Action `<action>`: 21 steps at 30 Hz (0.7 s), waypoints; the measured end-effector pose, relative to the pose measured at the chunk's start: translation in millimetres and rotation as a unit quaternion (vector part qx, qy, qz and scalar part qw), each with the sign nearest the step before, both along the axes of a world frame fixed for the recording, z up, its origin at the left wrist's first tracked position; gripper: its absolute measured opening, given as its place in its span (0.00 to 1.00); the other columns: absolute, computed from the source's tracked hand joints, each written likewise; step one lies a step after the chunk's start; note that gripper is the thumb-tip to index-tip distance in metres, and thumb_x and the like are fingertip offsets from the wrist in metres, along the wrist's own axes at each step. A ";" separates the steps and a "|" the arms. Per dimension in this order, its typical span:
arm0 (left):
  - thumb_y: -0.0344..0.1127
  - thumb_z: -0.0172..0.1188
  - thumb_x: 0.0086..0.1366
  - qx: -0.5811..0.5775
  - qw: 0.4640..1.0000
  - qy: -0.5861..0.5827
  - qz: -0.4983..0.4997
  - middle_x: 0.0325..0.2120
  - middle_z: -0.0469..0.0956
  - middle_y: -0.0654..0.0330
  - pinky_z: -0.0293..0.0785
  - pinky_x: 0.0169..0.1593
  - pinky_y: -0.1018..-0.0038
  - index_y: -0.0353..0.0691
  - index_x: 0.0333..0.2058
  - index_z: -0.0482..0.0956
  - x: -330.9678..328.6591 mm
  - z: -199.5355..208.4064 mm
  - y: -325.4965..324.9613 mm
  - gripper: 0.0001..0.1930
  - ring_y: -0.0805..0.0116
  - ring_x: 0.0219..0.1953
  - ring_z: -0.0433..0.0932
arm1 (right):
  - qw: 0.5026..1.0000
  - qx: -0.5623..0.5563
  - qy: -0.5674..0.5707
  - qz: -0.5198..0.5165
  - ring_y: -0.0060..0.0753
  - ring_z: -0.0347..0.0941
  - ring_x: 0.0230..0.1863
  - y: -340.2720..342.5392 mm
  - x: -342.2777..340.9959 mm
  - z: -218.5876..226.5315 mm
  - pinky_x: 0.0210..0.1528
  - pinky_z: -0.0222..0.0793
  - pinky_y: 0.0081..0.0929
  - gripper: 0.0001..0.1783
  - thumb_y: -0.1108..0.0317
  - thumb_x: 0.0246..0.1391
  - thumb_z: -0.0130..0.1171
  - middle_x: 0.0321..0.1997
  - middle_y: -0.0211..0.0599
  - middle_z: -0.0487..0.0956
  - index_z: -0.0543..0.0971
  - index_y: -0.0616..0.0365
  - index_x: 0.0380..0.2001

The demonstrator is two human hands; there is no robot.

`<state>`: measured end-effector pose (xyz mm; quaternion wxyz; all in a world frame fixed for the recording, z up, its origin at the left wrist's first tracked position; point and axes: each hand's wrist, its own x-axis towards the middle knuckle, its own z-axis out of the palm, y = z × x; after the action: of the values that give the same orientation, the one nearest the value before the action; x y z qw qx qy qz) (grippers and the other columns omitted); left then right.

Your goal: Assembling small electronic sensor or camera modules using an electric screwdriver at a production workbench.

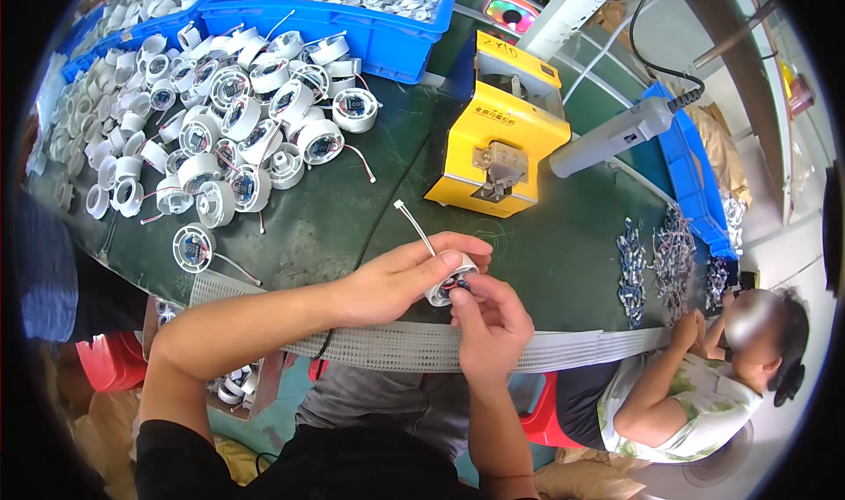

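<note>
My left hand [400, 275] is closed round a white round plastic housing [437, 294], above the table's front edge. Wires and dark parts show in the housing's open side. A thin lead with a small white connector [399, 204] sticks out past my left fingers. At that open side my right hand [495, 324] pinches a small dark circuit board [462, 283], whose outline is partly hidden by the fingertips. A similar white housing with a board inside [193, 247] lies alone to the left of my hands, its lead stretched to the right.
Many white housings [290, 99] are heaped at the left, before blue bins [370, 38] of white parts. A yellow machine [502, 130] stands ahead, a grey handheld tool [612, 136] beside it. Bundles of small boards [631, 275] lie right, near a seated person [687, 394].
</note>
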<state>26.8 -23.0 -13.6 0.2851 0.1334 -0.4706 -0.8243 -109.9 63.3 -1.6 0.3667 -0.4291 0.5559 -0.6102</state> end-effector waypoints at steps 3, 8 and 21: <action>0.45 0.40 0.76 0.006 1.000 0.009 -0.011 0.54 0.68 0.59 0.63 0.60 0.73 0.39 0.64 0.59 -0.6 1.3 1.2 0.24 0.72 0.57 0.65 | 0.976 -0.116 0.183 -0.018 0.26 0.77 0.36 -2.1 -6.2 -14.1 0.37 0.75 0.20 0.13 0.80 0.48 0.66 0.33 0.37 0.78 0.80 0.66 0.40; 0.47 0.45 0.74 0.031 0.997 0.059 -0.031 0.59 0.64 0.60 0.60 0.62 0.72 0.41 0.68 0.50 -0.3 2.0 1.6 0.30 0.70 0.59 0.63 | 0.996 -0.088 0.010 -0.022 0.31 0.76 0.46 -9.0 -0.4 -15.2 0.48 0.75 0.25 0.25 0.84 0.49 0.64 0.43 0.41 0.78 0.70 0.66 0.51; 0.27 0.56 0.65 -0.003 0.992 -0.120 0.036 0.41 0.77 0.54 0.84 0.42 0.72 0.35 0.52 0.70 3.3 -10.1 -12.8 0.17 0.69 0.42 0.79 | 0.955 -0.175 0.201 -0.129 0.30 0.67 0.57 -118.5 -92.3 29.8 0.59 0.62 0.28 0.30 0.74 0.55 0.63 0.59 0.41 0.69 0.64 0.64 0.60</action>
<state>30.1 -35.8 -23.6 0.2561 0.2472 -0.4987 -0.7903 -202.1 -55.3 28.2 0.0848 -0.5246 0.5534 -0.6413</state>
